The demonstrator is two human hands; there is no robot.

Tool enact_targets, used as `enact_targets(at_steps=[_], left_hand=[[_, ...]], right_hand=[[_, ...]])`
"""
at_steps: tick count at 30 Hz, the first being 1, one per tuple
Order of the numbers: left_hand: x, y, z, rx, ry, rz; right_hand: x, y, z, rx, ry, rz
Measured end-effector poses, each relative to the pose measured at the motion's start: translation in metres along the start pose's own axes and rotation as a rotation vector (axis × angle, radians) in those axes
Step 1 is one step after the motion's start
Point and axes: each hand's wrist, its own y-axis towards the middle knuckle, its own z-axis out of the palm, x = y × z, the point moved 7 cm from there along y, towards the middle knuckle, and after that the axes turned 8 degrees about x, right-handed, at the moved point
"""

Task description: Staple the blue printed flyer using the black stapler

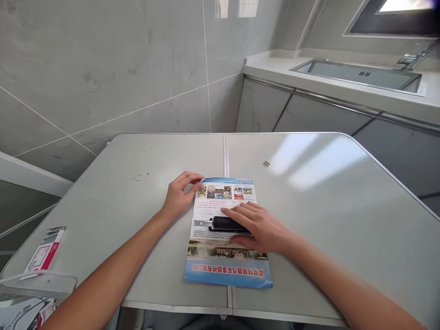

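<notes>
A printed leaflet [228, 275], with blue bands and small photos, lies upside down to me across the table's middle seam. At its far left corner, my left hand [181, 192] pinches the edge between thumb and fingers. A black stapler [225, 223] rests sideways on the leaflet, its metal end pointing left. My right hand [263, 225] is closed over the stapler's right part, with the thumb on the near side and the fingers on the far side. The palm hides that end of the stapler.
The pale folding table [309, 261] carries short silver staple strips [266, 163] at the far right of the leaflet. Bent staples [140, 176] lie scattered at the far left. A red-and-white box [46, 251] sits near the left edge. A sink [360, 75] stands behind.
</notes>
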Motion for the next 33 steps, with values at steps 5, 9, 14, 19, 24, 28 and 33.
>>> enact_targets(at_steps=[5, 9, 14, 19, 24, 28, 33], left_hand=[[-0.005, -0.010, 0.006, 0.076, -0.089, 0.089], [-0.014, -0.010, 0.001, 0.055, -0.108, 0.170], [-0.025, -0.007, 0.006, 0.082, -0.123, 0.249], [-0.024, -0.012, 0.010, 0.099, -0.194, 0.235], [-0.032, -0.013, 0.017, 0.200, -0.131, 0.281], [-0.038, -0.014, 0.023, 0.301, -0.149, 0.331], [-0.038, -0.017, 0.028, 0.357, -0.168, 0.387]], right_hand=[[0.015, -0.002, 0.000, -0.145, -0.137, -0.168], [0.005, -0.011, -0.015, -0.301, -0.136, -0.108], [-0.020, -0.020, -0.021, -0.382, -0.069, 0.062], [-0.026, -0.019, -0.021, -0.379, -0.013, 0.084], [-0.019, -0.016, -0.018, -0.339, -0.006, 0.033], [-0.015, -0.015, -0.016, -0.309, -0.012, 0.022], [-0.014, -0.014, -0.017, -0.304, -0.009, 0.023]])
